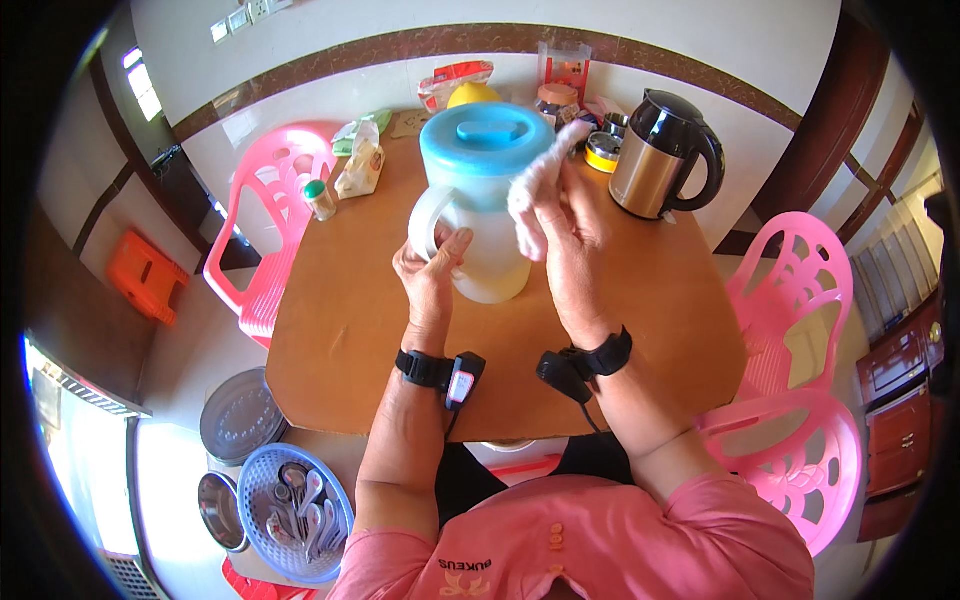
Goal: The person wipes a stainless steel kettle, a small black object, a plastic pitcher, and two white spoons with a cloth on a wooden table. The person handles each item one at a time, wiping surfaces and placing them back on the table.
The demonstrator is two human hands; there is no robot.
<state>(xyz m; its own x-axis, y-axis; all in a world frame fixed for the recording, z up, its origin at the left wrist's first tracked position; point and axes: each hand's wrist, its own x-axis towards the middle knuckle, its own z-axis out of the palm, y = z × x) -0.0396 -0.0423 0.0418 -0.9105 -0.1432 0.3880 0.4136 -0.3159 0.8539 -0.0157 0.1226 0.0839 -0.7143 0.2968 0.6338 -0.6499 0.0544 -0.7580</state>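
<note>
A translucent white plastic pitcher (490,235) with a blue lid (470,150) is upright over the far middle of the table. My left hand (428,282) is closed round the lower end of its handle (427,218), thumb toward the pitcher's body. In my right hand (574,235) is a bunched pale pink cloth (532,205), held against or just beside the pitcher's right side; I cannot tell whether it touches. Part of the cloth sticks up past my fingers. The pitcher's lower part looks slightly yellowish.
A steel-and-black electric kettle (645,160) stands right of the pitcher, near a yellow-banded tin (602,150). Left are a green-capped shaker (319,200) and a tissue pack (362,172). Pink chairs (790,295) flank the brown table (345,330). A blue basket (258,540) holds spoons below left.
</note>
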